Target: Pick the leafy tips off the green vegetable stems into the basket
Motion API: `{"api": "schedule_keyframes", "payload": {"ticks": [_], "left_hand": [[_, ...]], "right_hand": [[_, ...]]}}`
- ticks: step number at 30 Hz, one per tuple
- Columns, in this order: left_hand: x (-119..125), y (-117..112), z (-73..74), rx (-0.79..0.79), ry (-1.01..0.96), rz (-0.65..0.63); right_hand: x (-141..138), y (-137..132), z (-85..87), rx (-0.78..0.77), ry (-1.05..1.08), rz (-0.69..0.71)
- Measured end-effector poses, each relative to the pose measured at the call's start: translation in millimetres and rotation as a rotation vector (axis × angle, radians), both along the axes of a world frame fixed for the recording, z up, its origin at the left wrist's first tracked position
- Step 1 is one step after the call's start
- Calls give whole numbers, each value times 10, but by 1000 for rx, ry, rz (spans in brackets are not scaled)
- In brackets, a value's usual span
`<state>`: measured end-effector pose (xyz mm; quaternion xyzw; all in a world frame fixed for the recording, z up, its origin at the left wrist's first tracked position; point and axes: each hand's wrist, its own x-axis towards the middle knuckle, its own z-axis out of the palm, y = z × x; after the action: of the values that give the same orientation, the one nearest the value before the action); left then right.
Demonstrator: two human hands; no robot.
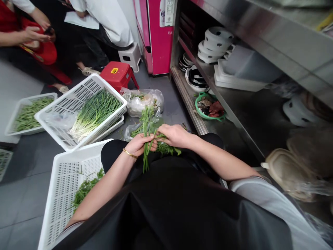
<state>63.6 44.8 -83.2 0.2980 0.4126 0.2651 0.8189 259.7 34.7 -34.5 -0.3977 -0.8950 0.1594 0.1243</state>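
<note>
Left hand clamped round the green stems, right hand pinching a sprig just beside. Light left grip should spare the stems; work sprigs singly.

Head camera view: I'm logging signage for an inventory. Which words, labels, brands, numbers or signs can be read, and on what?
"天友", apparently: small characters on the pink cabinet.
"有机", probably: on that cabinet's white label, cut by the picture's top edge.
The label's finer print: too small and blurred to read.
Nothing else is legible.
</note>
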Motion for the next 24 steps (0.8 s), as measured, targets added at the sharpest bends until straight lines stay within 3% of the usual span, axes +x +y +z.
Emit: {"api": "schedule_keyframes", "payload": {"ticks": [4,8,12,15,19,24], "left_hand": [[-40,-35,30,79,69,-66],[-235,-129,28,28,106,-36],[-308,-151,32,24,56,-40],[-236,-128,60,34,-25,-179],[-221,-142,135,78,-12,-277],[-480,-233,165,102,109,-164]], "right_hand": [[-88,55,26,91,-303,130],[210,110,-6,27,-401,209],[353,98,38,-6,-435,157],[151,87,130,126,-363,112],[-37,206,191,141,-421,228],[309,302,115,8,-495,90]]}}
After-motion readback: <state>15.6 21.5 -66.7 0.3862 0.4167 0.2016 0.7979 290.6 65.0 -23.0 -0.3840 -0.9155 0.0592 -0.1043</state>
